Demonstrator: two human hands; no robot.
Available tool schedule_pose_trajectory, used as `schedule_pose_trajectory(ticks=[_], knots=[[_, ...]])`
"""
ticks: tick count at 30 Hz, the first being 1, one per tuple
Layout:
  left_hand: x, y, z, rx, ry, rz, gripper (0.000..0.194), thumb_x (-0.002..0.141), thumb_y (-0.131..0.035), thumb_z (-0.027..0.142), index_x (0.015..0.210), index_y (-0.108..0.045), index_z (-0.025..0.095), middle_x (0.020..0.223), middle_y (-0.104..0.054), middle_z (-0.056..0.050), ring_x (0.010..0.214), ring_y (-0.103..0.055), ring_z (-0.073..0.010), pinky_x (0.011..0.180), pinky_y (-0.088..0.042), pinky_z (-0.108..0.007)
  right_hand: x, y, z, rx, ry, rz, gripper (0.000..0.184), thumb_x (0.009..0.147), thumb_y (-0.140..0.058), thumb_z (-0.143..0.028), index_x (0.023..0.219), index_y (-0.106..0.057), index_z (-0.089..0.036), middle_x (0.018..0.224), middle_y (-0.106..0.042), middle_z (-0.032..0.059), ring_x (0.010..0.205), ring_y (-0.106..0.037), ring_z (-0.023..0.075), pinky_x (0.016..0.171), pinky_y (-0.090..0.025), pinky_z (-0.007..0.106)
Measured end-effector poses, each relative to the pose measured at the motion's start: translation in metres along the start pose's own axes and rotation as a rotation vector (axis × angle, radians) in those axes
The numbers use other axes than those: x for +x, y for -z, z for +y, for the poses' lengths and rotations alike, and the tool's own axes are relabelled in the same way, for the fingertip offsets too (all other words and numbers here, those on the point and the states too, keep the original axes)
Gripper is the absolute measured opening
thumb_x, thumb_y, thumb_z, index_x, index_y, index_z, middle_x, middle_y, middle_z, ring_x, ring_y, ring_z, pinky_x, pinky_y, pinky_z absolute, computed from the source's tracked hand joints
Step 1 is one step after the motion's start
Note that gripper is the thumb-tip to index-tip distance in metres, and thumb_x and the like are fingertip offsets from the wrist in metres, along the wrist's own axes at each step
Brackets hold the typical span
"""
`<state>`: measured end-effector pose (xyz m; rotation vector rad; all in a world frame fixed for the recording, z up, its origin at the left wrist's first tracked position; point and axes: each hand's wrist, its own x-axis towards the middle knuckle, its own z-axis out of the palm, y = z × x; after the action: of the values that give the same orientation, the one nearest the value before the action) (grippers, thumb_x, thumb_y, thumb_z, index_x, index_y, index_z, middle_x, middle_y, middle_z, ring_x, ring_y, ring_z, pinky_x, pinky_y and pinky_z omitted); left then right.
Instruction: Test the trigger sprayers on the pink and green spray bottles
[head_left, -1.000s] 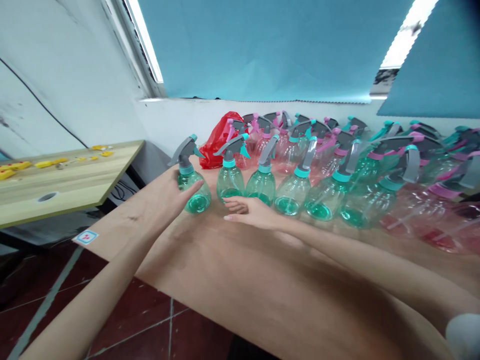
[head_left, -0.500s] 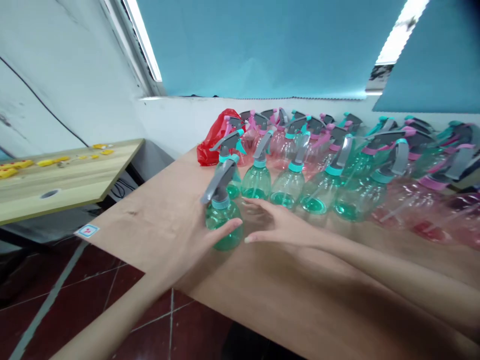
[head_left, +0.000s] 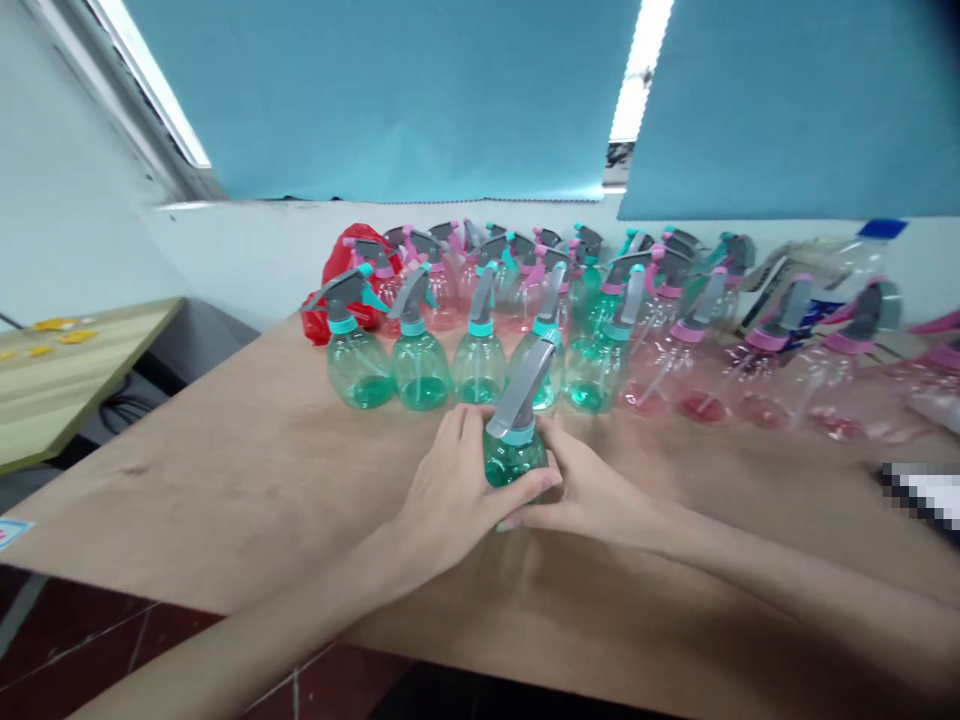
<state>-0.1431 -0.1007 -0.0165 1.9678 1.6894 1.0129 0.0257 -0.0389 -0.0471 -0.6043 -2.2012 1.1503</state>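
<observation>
A green see-through spray bottle [head_left: 517, 458] with a grey trigger head and teal collar is at the front of the brown table [head_left: 247, 480], roughly upright. My left hand [head_left: 454, 490] wraps its left side, the thumb across the front. From the other side my right hand [head_left: 592, 495] closes around the same bottle. The base is partly hidden by my thumbs, so I cannot tell whether it touches the table. Just behind stands a row of similar green spray bottles [head_left: 421, 370], each with some green at the bottom. Pink spray bottles [head_left: 684, 375] continue the row rightward.
More pink and green bottles crowd the back by the wall. A red plastic bag [head_left: 315, 326] lies at the back left. At right are a pixelated flat object [head_left: 926, 495] and a blue-capped clear container [head_left: 877, 250]. A lower wooden table [head_left: 82, 385] stands far left.
My view has swung right. The green spray bottle has moved right along the table with my left hand. My right hand, open beside it before, has closed on it.
</observation>
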Motion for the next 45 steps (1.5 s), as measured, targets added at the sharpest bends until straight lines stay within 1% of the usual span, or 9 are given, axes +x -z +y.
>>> schedule_pose_trajectory(ticks=[3,7,12,17,20,25,31,38,45], knots=[[0.013,-0.012,0.014,-0.002,0.004,-0.097,0.061,0.076,-0.072,0.050,0.126,-0.048,0.023,0.122,-0.053,-0.010,0.114,-0.052,-0.0317,0.095,-0.044,-0.052,-0.016,0.017,0.005,-0.017,-0.008,0.030,0.091,0.067,-0.082,-0.044,0.140,-0.032,-0.024,0.135,-0.052,0.0118,0.119,-0.056,0.0301,0.097,-0.050,0.048],[0.033,-0.026,0.040,-0.125,-0.062,-0.155,0.066,0.078,-0.071,0.042,0.133,-0.040,0.025,0.125,-0.054,-0.009,0.110,-0.054,-0.0288,0.092,-0.047,-0.048,-0.034,0.037,0.010,-0.071,-0.030,0.066,0.094,0.065,-0.083,-0.047,0.141,-0.032,-0.024,0.134,-0.052,0.0111,0.121,-0.053,0.0300,0.098,-0.049,0.048],[0.060,-0.049,0.069,-0.311,-0.225,-0.160,0.055,0.081,-0.068,0.034,0.129,-0.044,0.022,0.109,-0.062,-0.006,0.092,-0.061,-0.0227,0.083,-0.050,-0.039,-0.050,0.056,0.014,-0.085,0.048,0.096,0.083,0.067,-0.083,-0.043,0.135,-0.039,-0.026,0.133,-0.053,0.0086,0.123,-0.051,0.0284,0.100,-0.048,0.045],[0.079,-0.074,0.074,-0.386,-0.288,-0.156,0.030,0.083,-0.059,0.022,0.112,-0.054,0.020,0.099,-0.063,-0.003,0.086,-0.061,-0.0196,0.076,-0.050,-0.034,-0.059,0.070,0.019,-0.121,0.041,0.127,0.086,0.068,-0.082,-0.043,0.138,-0.035,-0.025,0.136,-0.051,0.0102,0.124,-0.051,0.0305,0.100,-0.047,0.048],[0.084,-0.080,0.072,-0.390,-0.313,-0.134,0.029,0.076,-0.053,0.013,0.105,-0.054,0.020,0.090,-0.061,-0.001,0.079,-0.060,-0.0178,0.071,-0.049,-0.032,-0.060,0.077,0.022,-0.153,0.049,0.121,0.086,0.067,-0.081,-0.048,0.136,-0.036,-0.024,0.136,-0.051,0.0110,0.124,-0.052,0.0309,0.098,-0.048,0.048],[0.087,-0.075,0.066,-0.453,-0.285,-0.139,0.031,0.073,-0.052,0.016,0.104,-0.054,0.021,0.084,-0.059,0.001,0.068,-0.059,-0.0153,0.068,-0.052,-0.032,-0.067,0.093,0.032,-0.250,0.030,-0.033,0.089,0.074,-0.073,-0.055,0.145,-0.028,-0.023,0.144,-0.046,0.0135,0.129,-0.048,0.0313,0.103,-0.044,0.049],[0.091,-0.057,0.052,-0.391,-0.195,-0.122,0.030,0.075,-0.055,0.016,0.104,-0.059,0.024,0.080,-0.062,0.003,0.061,-0.058,-0.0145,0.072,-0.053,-0.034,-0.088,0.111,0.065,-0.509,-0.149,-0.028,0.081,0.080,-0.061,-0.063,0.144,-0.039,-0.020,0.150,-0.040,0.0166,0.137,-0.040,0.0338,0.110,-0.036,0.055],[0.091,-0.053,0.050,-0.399,-0.174,-0.163,0.040,0.072,-0.055,0.016,0.110,-0.062,0.024,0.074,-0.062,0.002,0.057,-0.056,-0.0151,0.065,-0.053,-0.033,-0.095,0.107,0.084,-0.563,-0.132,-0.033,0.078,0.082,-0.060,-0.061,0.147,-0.038,-0.025,0.154,-0.035,0.0116,0.143,-0.030,0.0329,0.113,-0.030,0.057],[0.089,-0.052,0.053,-0.392,-0.145,-0.189,0.042,0.074,-0.054,0.017,0.115,-0.062,0.025,0.078,-0.064,0.002,0.058,-0.057,-0.0145,0.072,-0.054,-0.036,-0.095,0.106,0.088,-0.574,-0.136,-0.047,0.076,0.085,-0.058,-0.060,0.148,-0.035,-0.025,0.155,-0.033,0.0093,0.144,-0.027,0.0311,0.115,-0.027,0.057]])
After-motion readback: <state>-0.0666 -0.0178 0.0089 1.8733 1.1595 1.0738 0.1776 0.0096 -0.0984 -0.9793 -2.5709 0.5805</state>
